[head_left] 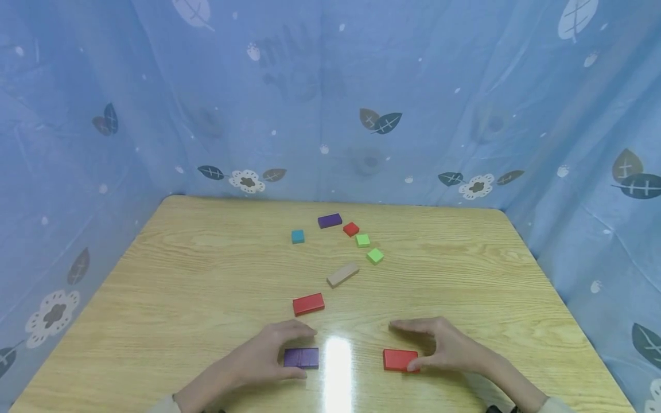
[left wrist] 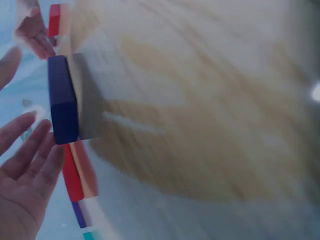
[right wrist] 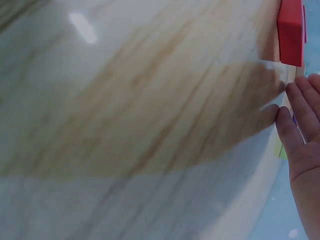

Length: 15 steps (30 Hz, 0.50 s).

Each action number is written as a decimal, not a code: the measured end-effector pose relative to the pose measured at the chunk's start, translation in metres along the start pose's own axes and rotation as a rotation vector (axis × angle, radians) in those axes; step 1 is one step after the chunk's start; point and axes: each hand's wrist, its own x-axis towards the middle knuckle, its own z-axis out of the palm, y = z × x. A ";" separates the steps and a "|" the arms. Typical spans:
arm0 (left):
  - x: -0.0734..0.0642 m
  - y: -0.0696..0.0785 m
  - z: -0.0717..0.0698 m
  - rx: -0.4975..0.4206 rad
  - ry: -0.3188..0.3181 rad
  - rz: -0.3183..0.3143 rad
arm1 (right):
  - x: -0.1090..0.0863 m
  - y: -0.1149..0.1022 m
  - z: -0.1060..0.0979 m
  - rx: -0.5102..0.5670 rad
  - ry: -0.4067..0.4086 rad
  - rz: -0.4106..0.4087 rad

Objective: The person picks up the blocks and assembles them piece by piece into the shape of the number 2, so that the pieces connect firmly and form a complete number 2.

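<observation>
My left hand (head_left: pixel 265 354) arches round a purple block (head_left: pixel 302 358) near the table's front, thumb on the near side and fingers on the far side. In the left wrist view its fingers (left wrist: pixel 37 155) are extended beside the purple block (left wrist: pixel 63 100) and do not pinch it. My right hand (head_left: pixel 444 347) spreads round a red block (head_left: pixel 400 360). Its thumb overlaps that block's near right corner in the head view; whether it touches cannot be told. In the right wrist view, straight fingers (right wrist: pixel 302 107) are apart from the red block (right wrist: pixel 291 32).
Beyond the hands lie a second red block (head_left: pixel 308 304), a tan block (head_left: pixel 343 275), two green pieces (head_left: pixel 363 240), a small red piece (head_left: pixel 351 229), a blue piece (head_left: pixel 298 236) and another purple block (head_left: pixel 330 221). A patterned blue curtain (head_left: pixel 320 103) surrounds the wooden table (head_left: pixel 206 258).
</observation>
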 end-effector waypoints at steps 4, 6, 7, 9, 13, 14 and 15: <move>-0.001 0.001 0.001 0.022 -0.101 -0.046 | -0.001 0.000 0.001 -0.031 -0.015 0.011; -0.001 0.000 0.001 0.038 -0.117 -0.039 | -0.001 0.000 0.002 -0.037 -0.018 0.007; 0.000 0.000 0.001 0.046 -0.118 -0.031 | -0.001 -0.001 0.001 -0.041 -0.018 0.002; 0.002 0.000 0.001 0.045 -0.122 -0.025 | -0.001 0.000 0.001 -0.044 -0.018 -0.004; 0.007 0.001 -0.002 0.022 -0.128 -0.015 | -0.001 -0.001 0.001 -0.050 -0.020 -0.011; 0.008 0.002 -0.002 0.018 -0.128 -0.012 | -0.001 -0.001 0.001 -0.052 -0.022 -0.012; 0.009 0.002 -0.003 0.017 -0.127 -0.008 | -0.001 -0.001 0.001 -0.054 -0.023 -0.013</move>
